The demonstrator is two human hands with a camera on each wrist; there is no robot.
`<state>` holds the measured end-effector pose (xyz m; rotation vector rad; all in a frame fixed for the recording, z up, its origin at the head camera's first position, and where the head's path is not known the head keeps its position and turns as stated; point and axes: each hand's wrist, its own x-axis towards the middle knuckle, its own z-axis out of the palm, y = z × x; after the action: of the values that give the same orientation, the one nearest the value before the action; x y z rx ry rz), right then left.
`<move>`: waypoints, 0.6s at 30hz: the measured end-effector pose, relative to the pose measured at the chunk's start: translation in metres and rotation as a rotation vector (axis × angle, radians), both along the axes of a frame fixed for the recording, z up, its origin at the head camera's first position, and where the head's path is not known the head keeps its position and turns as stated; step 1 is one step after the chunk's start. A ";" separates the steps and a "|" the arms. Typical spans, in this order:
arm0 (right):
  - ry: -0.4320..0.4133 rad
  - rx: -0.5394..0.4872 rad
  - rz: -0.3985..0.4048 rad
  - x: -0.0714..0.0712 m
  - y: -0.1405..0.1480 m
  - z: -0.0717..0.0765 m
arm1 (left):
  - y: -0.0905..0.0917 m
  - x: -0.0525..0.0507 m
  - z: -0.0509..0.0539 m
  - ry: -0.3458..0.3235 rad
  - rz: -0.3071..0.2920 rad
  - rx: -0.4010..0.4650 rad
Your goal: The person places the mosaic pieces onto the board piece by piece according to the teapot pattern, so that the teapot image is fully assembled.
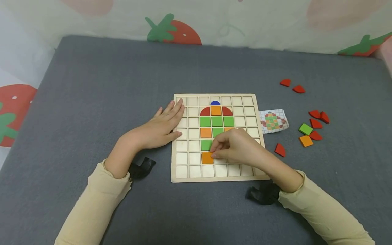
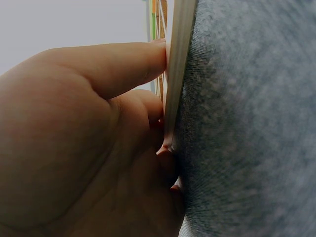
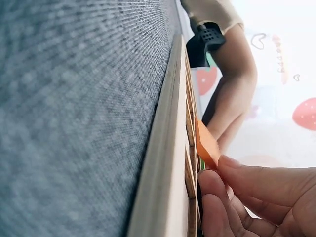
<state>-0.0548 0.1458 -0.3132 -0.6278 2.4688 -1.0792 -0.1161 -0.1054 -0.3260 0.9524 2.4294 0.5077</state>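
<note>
A square wooden grid board [image 1: 182, 172] lies on the grey cloth. Coloured tiles fill some of its middle cells: a blue half-round piece [image 1: 215, 103] at the top, red curved pieces, green squares and orange squares. My left hand [image 1: 159, 127] rests with outstretched fingers along the board's left edge, its thumb on the rim in the left wrist view. Thumb and forefinger of my right hand [image 1: 239, 146] pinch an orange square tile [image 1: 207, 158], which stands tilted over a lower cell in the right wrist view [image 3: 206, 143]. My right hand hides several cells.
A printed pattern card [image 1: 273, 121] touches the board's right side. Further right lie several loose red pieces [image 1: 316, 123], a green square [image 1: 305, 129] and an orange square [image 1: 306, 141]. A strawberry-print sheet [image 1: 263, 23] lies beyond the cloth's far edge.
</note>
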 end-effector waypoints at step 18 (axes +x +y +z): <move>-0.077 -0.020 -0.001 -0.003 0.009 0.004 | 0.000 0.001 0.003 -0.005 -0.003 0.009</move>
<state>-0.0575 0.1548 -0.3092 -0.5805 2.3955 -1.1087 -0.1155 -0.1053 -0.3231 0.9578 2.4230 0.5190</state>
